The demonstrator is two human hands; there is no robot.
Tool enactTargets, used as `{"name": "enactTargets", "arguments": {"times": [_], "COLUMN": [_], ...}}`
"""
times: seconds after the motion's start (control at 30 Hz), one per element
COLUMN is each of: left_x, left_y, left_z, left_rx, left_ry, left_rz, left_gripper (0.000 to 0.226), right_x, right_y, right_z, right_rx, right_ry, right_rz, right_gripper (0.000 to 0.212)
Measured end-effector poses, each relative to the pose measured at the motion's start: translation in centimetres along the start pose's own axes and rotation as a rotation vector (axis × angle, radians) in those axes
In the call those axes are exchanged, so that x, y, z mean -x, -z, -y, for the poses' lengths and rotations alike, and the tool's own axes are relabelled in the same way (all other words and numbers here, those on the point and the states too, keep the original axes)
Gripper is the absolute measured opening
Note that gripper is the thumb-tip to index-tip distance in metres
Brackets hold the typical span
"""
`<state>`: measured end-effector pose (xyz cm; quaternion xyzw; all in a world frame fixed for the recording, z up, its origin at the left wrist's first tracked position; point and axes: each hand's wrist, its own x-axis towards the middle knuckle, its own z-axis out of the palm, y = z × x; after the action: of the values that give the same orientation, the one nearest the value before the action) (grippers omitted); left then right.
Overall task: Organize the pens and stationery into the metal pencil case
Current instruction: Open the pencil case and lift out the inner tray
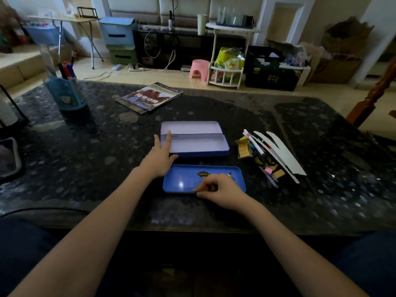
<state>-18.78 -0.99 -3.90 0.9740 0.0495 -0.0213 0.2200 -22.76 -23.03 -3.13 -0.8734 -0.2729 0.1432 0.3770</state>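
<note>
The blue metal pencil case [199, 144] lies open in the middle of the dark table, its pale inside empty, with its inner flap raised behind. My left hand [159, 156] rests flat against the case's left end, fingers spread. A separate blue tray [188, 179] with a printed label lies just in front of the case. My right hand [218, 188] pinches the tray's near edge with curled fingers. A pile of pens, markers, erasers, sticky notes and white paper strips [267, 155] lies to the right of the case.
A blue pen holder [66, 93] with markers stands at the far left. Magazines [150, 97] lie behind the case. A dark object [9, 157] sits at the table's left edge. A wooden chair post [372, 97] rises at the right.
</note>
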Motion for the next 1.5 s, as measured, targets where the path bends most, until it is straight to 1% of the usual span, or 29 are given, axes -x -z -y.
{"name": "enactTargets", "arguments": {"times": [0.1,0.17,0.2,0.23,0.27,0.33,0.37,0.4,0.47,0.5,0.53,0.57,0.7,0.77,0.83,0.9,0.97,1.03,1.1,1.17,1.27,1.43,1.5], "left_x": [1.2,2.3,2.9,3.3,3.6,3.9,3.9,3.8,3.7,3.7,3.8,3.8,4.0,4.0,4.0,4.0,4.0,4.0,4.1,4.2,4.4,4.8,4.9], "left_y": [-0.5,-1.1,-1.6,-2.1,-2.7,-3.4,-3.5,-3.6,-3.6,-3.7,-3.7,-3.7,-3.6,-3.6,-3.6,-3.6,-3.7,-3.7,-3.7,-3.7,-3.6,-3.6,-3.5], "left_z": [-0.5,-0.7,-0.8,-0.8,-0.7,-0.5,-0.5,-0.4,-0.4,-0.4,-0.4,-0.5,-0.8,-0.8,-0.8,-0.9,-0.9,-1.0,-1.0,-1.2,-1.4,-1.5,-1.7], "left_rx": [0.027,0.007,-0.030,-0.075,-0.117,-0.156,-0.159,-0.163,-0.181,-0.189,-0.197,-0.208,-0.259,-0.271,-0.270,-0.274,-0.283,-0.286,-0.279,-0.273,-0.260,-0.243,-0.250], "left_ry": [-0.016,-0.082,-0.128,-0.169,-0.192,-0.182,-0.174,-0.170,-0.171,-0.168,-0.161,-0.149,-0.119,-0.117,-0.113,-0.109,-0.106,-0.100,-0.095,-0.093,-0.081,-0.079,-0.080], "left_rz": [-0.117,-0.200,-0.208,-0.195,-0.172,-0.142,-0.144,-0.149,-0.155,-0.156,-0.159,-0.162,-0.162,-0.157,-0.146,-0.134,-0.126,-0.122,-0.121,-0.118,-0.109,-0.100,-0.092], "left_gripper": [0.070,0.068,0.068,0.068,0.066,0.062,0.060,0.059,0.058,0.058,0.058,0.058,0.058,0.058,0.058,0.058,0.059,0.059,0.059,0.059,0.059,0.058,0.058], "right_x": [-0.3,-0.4,-0.4,-0.4,-0.3,-0.2,-0.2,-0.1,0.0,0.0,0.1,0.1,0.7,1.1,1.3,1.3,1.6,2.1,2.4,2.3,1.9,1.4,1.3], "right_y": [-0.1,-0.1,0.1,0.5,1.0,2.9,4.1,5.4,7.7,8.5,9.1,9.6,11.6,12.0,12.2,12.1,11.6,10.6,9.4,8.4,7.8,7.7,7.7], "right_z": [-0.3,-0.4,-0.5,-0.8,-1.4,-2.9,-3.8,-4.6,-6.7,-7.7,-8.8,-9.8,-11.7,-12.1,-12.2,-11.7,-11.1,-10.2,-9.6,-9.3,-8.7,-8.5,-8.1], "right_rx": [0.000,-0.081,-0.126,-0.130,-0.072,0.174,0.320,0.459,0.677,0.726,0.726,0.694,0.488,0.532,0.595,0.588,0.607,0.675,0.774,0.816,0.701,0.679,0.733], "right_ry": [-0.012,-0.036,-0.033,-0.004,0.030,0.047,0.011,-0.063,-0.246,-0.327,-0.386,-0.417,-0.403,-0.461,-0.535,-0.546,-0.465,-0.341,-0.281,-0.326,-0.462,-0.554,-0.556], "right_rz": [-0.008,-0.048,-0.127,-0.253,-0.397,-0.636,-0.684,-0.654,-0.445,-0.336,-0.266,-0.244,-0.361,-0.347,-0.293,-0.287,-0.385,-0.515,-0.562,-0.521,-0.516,-0.508,-0.518], "right_gripper": [0.010,0.012,0.013,0.014,0.016,0.024,0.028,0.033,0.041,0.044,0.046,0.046,0.044,0.047,0.048,0.050,0.050,0.036,0.025,0.025,0.028,0.038,0.029]}}
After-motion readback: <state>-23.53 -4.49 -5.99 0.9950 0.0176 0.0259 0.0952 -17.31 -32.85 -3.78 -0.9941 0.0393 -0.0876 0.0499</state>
